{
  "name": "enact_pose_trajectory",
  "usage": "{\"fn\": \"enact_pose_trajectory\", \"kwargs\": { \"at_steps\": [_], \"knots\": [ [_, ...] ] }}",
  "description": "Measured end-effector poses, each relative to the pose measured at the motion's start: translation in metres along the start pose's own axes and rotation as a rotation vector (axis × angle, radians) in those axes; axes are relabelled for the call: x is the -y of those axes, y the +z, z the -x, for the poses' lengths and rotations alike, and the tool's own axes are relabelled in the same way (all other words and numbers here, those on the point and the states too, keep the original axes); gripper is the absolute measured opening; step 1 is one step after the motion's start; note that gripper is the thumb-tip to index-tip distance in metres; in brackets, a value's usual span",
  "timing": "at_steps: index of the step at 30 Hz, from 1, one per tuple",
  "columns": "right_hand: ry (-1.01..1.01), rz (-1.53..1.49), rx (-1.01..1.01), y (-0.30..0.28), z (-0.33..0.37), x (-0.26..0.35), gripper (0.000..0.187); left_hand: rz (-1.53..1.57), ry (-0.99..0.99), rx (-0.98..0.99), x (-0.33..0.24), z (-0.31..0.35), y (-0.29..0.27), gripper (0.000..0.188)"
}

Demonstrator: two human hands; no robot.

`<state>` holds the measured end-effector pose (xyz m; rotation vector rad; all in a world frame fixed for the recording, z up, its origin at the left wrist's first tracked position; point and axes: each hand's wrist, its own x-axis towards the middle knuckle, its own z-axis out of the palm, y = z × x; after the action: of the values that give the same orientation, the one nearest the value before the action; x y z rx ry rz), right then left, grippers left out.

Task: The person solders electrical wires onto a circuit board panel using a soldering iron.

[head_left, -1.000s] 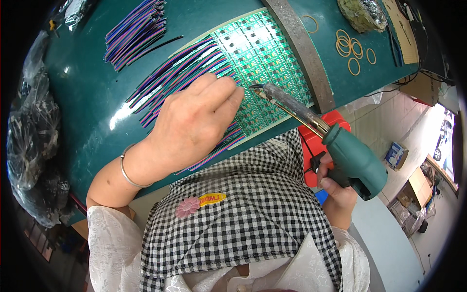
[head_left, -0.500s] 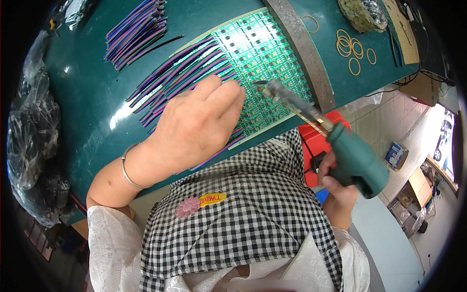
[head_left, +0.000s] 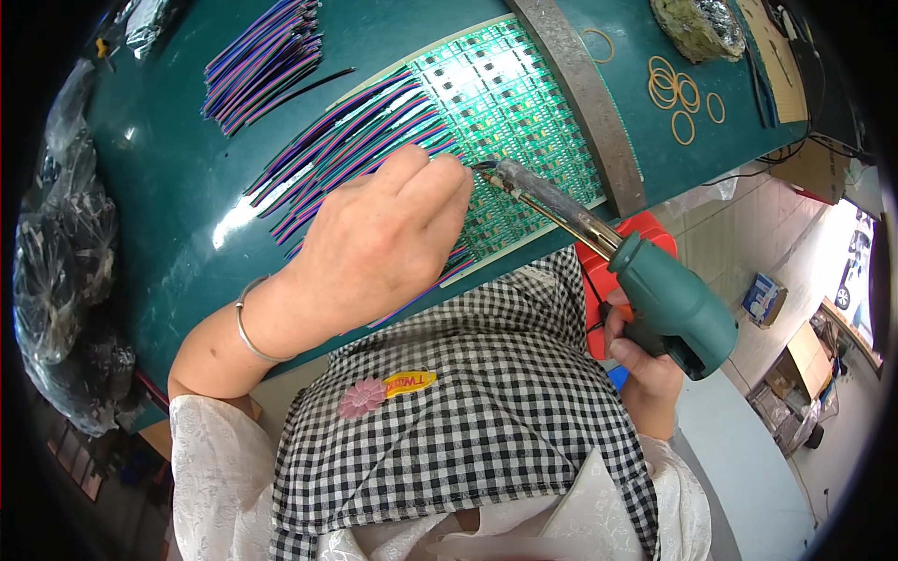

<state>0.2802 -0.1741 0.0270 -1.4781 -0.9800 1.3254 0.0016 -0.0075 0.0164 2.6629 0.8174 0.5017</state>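
My left hand [head_left: 382,229] is closed in a pinch over the left part of a green circuit board panel [head_left: 510,112]. Its fingertips are turned away, but multicoloured ribbon wires [head_left: 346,150] run along the board edge and under the hand, and one wire end shows below it. In my right hand [head_left: 645,365] is a green soldering gun [head_left: 678,304], gripped by its handle. The gun's dark tip lies at the board, right beside my left fingertips. Across the right part of the panel lies a flat metal bar [head_left: 585,103].
A bundle of loose ribbon wires [head_left: 262,65] lies at the back left of the green table [head_left: 168,187]. Several rubber bands [head_left: 662,84] and a foil-like lump [head_left: 697,28] are at the back right. Clear plastic bags [head_left: 65,271] line the left edge. A red stool [head_left: 645,229] stands under the table.
The soldering gun has moved slightly left, bringing its tip from over the board to beside my left fingertips. My left hand has hardly moved.
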Motion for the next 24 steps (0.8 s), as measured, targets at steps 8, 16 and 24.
{"fn": "enact_pose_trajectory", "kwargs": {
  "at_steps": [8, 16, 24],
  "knots": [
    [-0.054, -0.133, -0.098, 0.013, -0.011, 0.007, 0.064, 0.010, -0.019, 0.008, -0.001, 0.001, 0.003, 0.029],
    [-0.132, -0.238, -0.147, 0.006, -0.014, 0.005, 0.069, -0.018, 0.012, 0.007, -0.001, -0.003, 0.002, 0.029],
    [-0.420, -0.434, -0.180, -0.033, -0.065, 0.027, 0.062, -0.064, 0.065, -0.005, 0.002, -0.002, 0.001, 0.027]
  ]
}}
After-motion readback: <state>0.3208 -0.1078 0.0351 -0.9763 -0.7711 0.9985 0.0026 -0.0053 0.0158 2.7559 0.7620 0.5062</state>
